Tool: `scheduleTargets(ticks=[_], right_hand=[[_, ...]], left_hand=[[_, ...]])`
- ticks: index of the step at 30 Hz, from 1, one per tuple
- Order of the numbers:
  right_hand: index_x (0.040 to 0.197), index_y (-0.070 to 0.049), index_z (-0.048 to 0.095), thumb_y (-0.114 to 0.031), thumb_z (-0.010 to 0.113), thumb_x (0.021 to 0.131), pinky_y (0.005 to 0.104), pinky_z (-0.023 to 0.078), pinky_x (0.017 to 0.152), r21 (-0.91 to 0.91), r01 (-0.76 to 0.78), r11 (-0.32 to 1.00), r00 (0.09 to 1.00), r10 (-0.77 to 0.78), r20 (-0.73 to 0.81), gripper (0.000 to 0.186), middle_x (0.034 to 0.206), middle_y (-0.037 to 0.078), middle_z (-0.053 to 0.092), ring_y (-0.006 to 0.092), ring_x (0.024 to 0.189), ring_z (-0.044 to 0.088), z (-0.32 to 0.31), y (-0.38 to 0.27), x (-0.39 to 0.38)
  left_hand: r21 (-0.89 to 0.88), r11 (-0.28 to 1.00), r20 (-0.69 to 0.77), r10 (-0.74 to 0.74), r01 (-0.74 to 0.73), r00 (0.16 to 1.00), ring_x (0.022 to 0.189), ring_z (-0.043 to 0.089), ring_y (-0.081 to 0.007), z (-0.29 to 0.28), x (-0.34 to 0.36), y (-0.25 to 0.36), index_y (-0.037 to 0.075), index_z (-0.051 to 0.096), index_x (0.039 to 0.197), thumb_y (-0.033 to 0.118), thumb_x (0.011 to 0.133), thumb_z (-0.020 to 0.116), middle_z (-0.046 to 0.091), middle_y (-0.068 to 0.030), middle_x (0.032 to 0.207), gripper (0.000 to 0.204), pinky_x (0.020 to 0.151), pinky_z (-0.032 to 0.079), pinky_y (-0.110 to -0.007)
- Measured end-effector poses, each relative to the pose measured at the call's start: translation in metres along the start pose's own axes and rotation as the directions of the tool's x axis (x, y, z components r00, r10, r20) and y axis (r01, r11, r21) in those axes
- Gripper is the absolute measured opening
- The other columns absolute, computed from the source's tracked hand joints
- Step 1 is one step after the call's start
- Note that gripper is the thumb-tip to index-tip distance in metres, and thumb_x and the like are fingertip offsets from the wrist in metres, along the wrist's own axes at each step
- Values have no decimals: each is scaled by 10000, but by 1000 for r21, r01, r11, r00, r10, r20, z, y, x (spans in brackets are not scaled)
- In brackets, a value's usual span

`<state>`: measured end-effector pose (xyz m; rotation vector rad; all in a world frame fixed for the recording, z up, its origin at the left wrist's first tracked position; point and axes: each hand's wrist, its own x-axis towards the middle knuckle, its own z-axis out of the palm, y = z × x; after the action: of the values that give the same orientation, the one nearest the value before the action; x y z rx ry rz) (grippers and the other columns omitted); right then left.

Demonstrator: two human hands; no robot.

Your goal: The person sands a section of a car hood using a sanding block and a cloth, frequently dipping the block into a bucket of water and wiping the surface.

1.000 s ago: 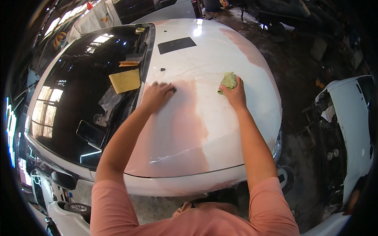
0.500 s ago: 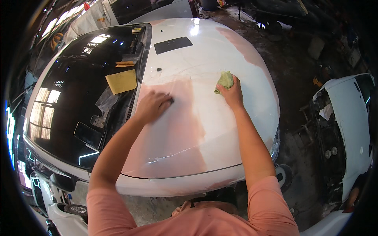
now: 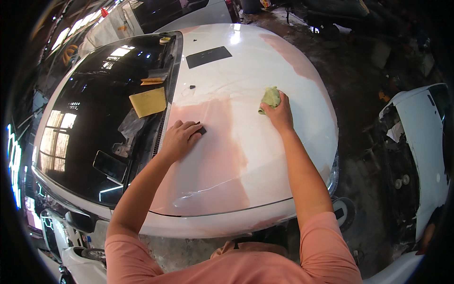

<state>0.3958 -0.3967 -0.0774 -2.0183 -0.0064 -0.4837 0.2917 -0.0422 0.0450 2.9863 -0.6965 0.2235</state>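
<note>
A white car hood (image 3: 269,156) spreads out in front of me, with a matte pinkish patch (image 3: 213,156) across its near left part. My left hand (image 3: 178,140) lies on that patch, its fingers closed on a small dark piece of sandpaper (image 3: 202,129) pressed to the surface. Farther right, my right hand (image 3: 281,116) grips a crumpled light-green cloth (image 3: 270,97) and rests on the white paint. The palm side of each hand is hidden.
A dark flat sheet (image 3: 208,57) and a small dark scrap (image 3: 192,87) lie on the hood's far part. Along the windshield (image 3: 90,104) are a yellow sheet (image 3: 148,102), a phone (image 3: 109,164) and a tape roll (image 3: 164,40). A white car body part (image 3: 428,142) stands at the right.
My left hand, blurred by motion before, has slid a little toward me over the pinkish patch with the sandpaper. My right hand keeps its place with the cloth.
</note>
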Motion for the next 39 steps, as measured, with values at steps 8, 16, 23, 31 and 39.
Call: scheduleTargets(ticks=[8,16,23,31,39], right_hand=[[1511,-52,470,-376,859,868,497,472,1154,63,32,997,999,-35,40,819,1499,209,538,410,1399,534,21,-13,-6],[1506,-61,470,-389,868,863,500,467,1158,16,22,1000,1000,-22,5,824,1506,215,533,417,1395,535,3,-6,3],[1495,-50,481,-366,864,872,501,460,1162,44,7,999,999,-8,35,796,1509,218,538,418,1392,537,3,-5,-3],[1491,-32,484,-348,863,875,506,451,1168,50,68,996,998,-68,13,789,1473,215,565,419,1385,539,6,-14,-5],[1500,-31,475,-367,863,873,522,428,1183,-13,84,996,996,-84,11,810,1485,211,561,417,1398,525,2,3,2]], left_hand=[[96,986,-111,-124,134,986,1180,650,-333,10,55,-34,103,749,1324,297,1043,664,740,-89,1316,352,1027,537,-452],[72,987,-73,-141,146,987,1181,653,-342,-10,-19,-9,117,751,1319,310,1051,652,737,-86,1320,345,1013,546,-454],[134,971,-138,-181,199,974,1169,658,-346,10,5,-17,122,761,1331,332,1061,638,739,-100,1315,363,1029,543,-442],[101,963,-170,-229,248,958,1124,654,-370,5,15,-30,123,773,1299,317,1040,660,750,-113,1266,343,1020,533,-475],[39,958,-175,-273,284,946,1124,648,-375,17,-47,26,136,767,1306,294,1043,648,750,-105,1257,329,1021,525,-471]])
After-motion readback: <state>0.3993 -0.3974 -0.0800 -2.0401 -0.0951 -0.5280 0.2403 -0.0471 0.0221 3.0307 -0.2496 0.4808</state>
